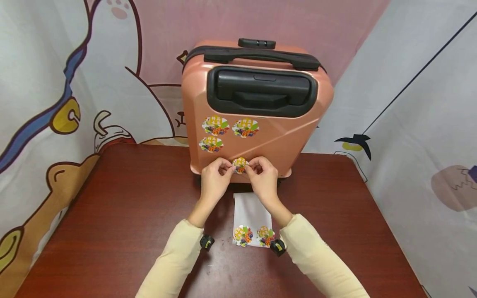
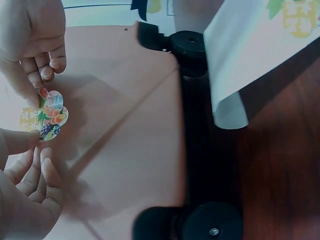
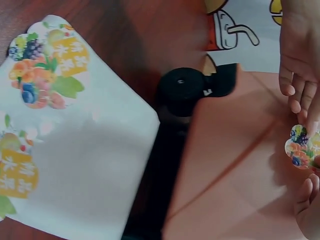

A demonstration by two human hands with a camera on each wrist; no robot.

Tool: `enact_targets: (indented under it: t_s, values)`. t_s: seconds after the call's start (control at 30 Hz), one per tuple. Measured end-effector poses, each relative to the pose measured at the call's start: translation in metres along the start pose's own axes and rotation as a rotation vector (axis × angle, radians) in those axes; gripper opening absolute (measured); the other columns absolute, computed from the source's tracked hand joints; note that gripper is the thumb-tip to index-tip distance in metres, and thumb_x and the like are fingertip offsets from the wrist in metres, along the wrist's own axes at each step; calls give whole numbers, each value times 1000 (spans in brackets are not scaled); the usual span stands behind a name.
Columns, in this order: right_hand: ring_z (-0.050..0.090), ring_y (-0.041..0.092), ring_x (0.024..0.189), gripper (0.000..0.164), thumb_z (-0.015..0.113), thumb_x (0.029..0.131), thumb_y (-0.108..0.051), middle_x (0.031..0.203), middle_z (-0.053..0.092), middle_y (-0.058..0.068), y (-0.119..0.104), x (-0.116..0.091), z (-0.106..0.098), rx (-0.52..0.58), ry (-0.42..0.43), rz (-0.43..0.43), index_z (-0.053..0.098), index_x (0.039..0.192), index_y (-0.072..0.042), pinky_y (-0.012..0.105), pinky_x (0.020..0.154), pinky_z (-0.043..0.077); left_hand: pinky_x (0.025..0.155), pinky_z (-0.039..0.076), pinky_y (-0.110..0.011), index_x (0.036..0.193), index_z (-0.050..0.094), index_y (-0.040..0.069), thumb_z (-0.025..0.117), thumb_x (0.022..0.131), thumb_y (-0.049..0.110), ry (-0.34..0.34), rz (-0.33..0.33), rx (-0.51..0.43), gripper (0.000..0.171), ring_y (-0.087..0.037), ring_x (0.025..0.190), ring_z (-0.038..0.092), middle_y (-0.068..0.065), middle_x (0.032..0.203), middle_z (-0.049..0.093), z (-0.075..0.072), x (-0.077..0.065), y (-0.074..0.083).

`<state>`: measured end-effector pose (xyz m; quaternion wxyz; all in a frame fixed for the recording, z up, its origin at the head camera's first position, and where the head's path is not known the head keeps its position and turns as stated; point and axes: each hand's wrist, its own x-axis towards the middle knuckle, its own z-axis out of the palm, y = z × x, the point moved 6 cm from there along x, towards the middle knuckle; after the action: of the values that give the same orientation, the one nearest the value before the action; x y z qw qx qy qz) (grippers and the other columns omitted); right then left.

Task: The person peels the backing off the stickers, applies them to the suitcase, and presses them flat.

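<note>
A fruit-print sticker (image 1: 240, 165) is held by its two sides, close in front of the lower face of a pink suitcase (image 1: 261, 145). My left hand (image 1: 216, 178) pinches its left edge between thumb and finger. The right hand (image 1: 264, 179) pinches the opposite edge in the same way. In the left wrist view the sticker (image 2: 52, 115) shows between both thumbs, over the pink shell. Three like stickers are on the suitcase: one at upper left (image 1: 215, 125), one beside it (image 1: 245, 128) and one below (image 1: 211, 144).
A white backing sheet (image 1: 251, 207) with two stickers near its front edge lies on the brown table (image 1: 149, 223), below the hands. The suitcase stands upright at the back, its black wheels (image 2: 212, 222) at the bottom. Patterned cloth (image 1: 410, 103) hangs behind and beside the table.
</note>
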<state>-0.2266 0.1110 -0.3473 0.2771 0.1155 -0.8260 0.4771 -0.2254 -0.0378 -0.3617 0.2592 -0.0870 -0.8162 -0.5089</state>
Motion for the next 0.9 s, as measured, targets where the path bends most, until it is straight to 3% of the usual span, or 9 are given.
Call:
enact_targets:
  t_s: [0.27,0.9]
  values:
    - [50,17,53,13,71,71,6,65,57,9,5,-5,3,-42,76,-12,59,70,0,16,50,37,53,47,-28,72,62,4,74,75,11,36,15,70,14,-14,55,57,-4,65,62,5,-4,-4]
    - [51,21,56,23,77,66,-2,63,52,9,0,-4,12,-121,180,-21,53,67,-1,26,52,39,50,44,-31,68,63,7,75,75,17,154,32,185,17,-13,52,57,-1,60,61,5,-1,1]
